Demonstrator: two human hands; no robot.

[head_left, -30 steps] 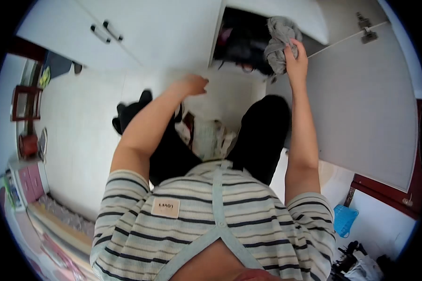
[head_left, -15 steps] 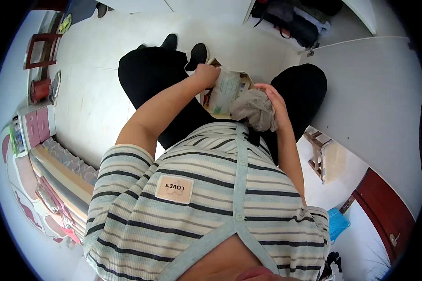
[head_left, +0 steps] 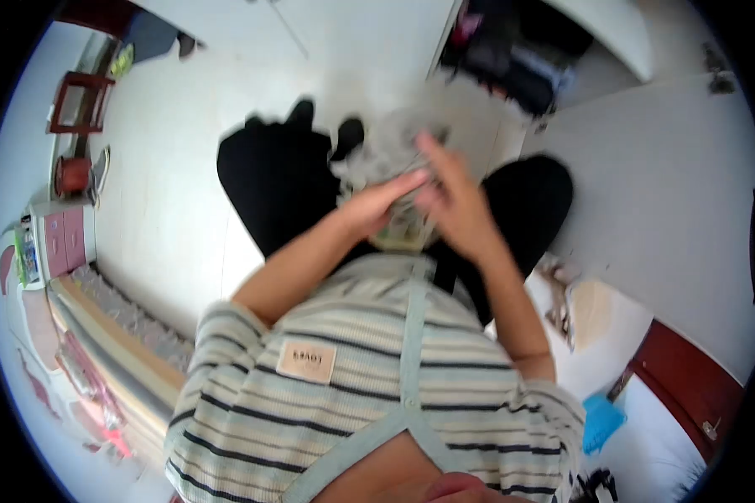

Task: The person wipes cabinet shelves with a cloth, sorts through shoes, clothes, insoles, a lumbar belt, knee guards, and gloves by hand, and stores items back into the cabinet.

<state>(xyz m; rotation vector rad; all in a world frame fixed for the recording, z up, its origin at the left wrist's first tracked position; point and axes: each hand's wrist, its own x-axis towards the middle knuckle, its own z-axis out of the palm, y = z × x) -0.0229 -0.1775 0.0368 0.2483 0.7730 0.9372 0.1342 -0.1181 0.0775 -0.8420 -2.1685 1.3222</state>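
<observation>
A crumpled, thin grey cloth (head_left: pixel 382 155), smeared by motion, spreads out beyond my hands between my knees. It could also be a soft bag; the blur hides its kind. My left hand (head_left: pixel 376 205) lies over its near side, fingers straight and together, with the cloth passing under them. At its fingertips is my right hand (head_left: pixel 461 205), index finger stretched forward and thumb apart, beside the cloth. Below the hands, part of an open container (head_left: pixel 407 235) with a yellowish rim shows close to my lap; its contents are mostly hidden.
My dark-trousered knees (head_left: pixel 277 184) flank the hands. To the right stands a large white door panel (head_left: pixel 646 184), with dark bags (head_left: pixel 512 67) in an open cupboard ahead. A small wooden stool (head_left: pixel 583 306) is at lower right, a pink drawer unit (head_left: pixel 63 230) at left.
The grey cloth has moved from my right hand at the container's right side to spread forward over it. My left hand has left the container's far left edge, and both hands have come together.
</observation>
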